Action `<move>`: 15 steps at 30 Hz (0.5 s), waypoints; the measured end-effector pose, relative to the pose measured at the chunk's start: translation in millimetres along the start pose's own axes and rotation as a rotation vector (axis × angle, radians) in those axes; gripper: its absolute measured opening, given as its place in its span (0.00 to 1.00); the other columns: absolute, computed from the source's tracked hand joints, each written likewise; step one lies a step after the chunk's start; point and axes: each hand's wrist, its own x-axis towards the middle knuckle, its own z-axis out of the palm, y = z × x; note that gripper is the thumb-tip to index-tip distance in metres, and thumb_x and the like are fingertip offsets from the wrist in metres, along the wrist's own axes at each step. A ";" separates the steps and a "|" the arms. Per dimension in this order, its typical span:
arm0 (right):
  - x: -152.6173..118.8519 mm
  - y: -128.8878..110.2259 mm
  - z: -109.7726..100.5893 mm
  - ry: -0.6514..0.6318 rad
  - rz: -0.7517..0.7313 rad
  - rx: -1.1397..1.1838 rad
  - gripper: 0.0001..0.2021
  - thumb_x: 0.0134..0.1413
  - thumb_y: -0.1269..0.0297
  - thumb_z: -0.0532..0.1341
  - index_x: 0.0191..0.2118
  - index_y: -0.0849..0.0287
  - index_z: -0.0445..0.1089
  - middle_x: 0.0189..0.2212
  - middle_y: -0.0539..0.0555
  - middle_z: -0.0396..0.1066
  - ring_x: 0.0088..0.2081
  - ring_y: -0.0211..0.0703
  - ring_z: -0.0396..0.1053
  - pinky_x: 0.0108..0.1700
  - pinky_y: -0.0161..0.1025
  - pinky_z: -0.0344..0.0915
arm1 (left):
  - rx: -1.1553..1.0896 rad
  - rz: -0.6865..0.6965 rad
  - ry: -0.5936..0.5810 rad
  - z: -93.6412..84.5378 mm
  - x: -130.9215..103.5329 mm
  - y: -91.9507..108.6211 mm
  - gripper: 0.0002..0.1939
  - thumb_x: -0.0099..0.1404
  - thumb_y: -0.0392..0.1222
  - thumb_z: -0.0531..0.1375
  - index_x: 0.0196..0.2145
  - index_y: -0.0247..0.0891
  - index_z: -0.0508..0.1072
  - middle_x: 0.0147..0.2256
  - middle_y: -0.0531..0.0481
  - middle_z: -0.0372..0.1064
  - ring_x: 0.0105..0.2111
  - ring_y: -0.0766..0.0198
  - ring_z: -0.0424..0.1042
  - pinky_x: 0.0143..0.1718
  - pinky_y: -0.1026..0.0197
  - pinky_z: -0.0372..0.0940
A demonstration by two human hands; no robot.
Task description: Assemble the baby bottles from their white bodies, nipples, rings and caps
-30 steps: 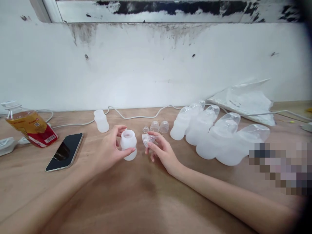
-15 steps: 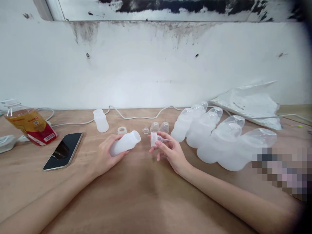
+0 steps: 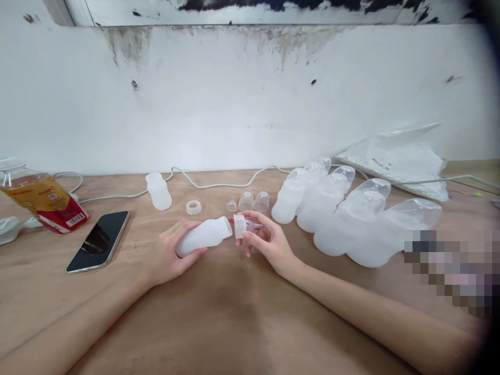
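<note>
1. The left hand (image 3: pixel 175 252) is clamped around a white bottle (image 3: pixel 205 234), tipped on its side above the counter (image 3: pixel 234 317), its open mouth facing right.
2. The right hand (image 3: pixel 269 242) pinches a clear ring cap with a nipple (image 3: pixel 240 227), its wide end just beside the bottle's mouth.
3. Behind them lie a loose ring (image 3: pixel 193 207), a clear nipple (image 3: pixel 232 205) and two clear domes (image 3: pixel 253 201).
4. To the left are another white bottle (image 3: pixel 159 191), a phone (image 3: pixel 98 241) and a drink bottle (image 3: pixel 49 200).
5. To the right stands a cluster of capped bottles (image 3: pixel 347 224).
</note>
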 end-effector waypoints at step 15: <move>-11.5 -3.8 0.7 -0.378 -0.149 -0.371 0.20 0.44 0.68 0.62 0.45 0.56 0.58 0.48 0.57 0.64 0.41 0.40 0.67 0.33 0.34 0.67 | -0.877 -0.559 -0.749 -21.7 9.2 -2.1 0.18 0.56 0.51 0.52 0.34 0.34 0.69 0.24 0.50 0.69 0.16 0.67 0.65 0.14 0.68 0.55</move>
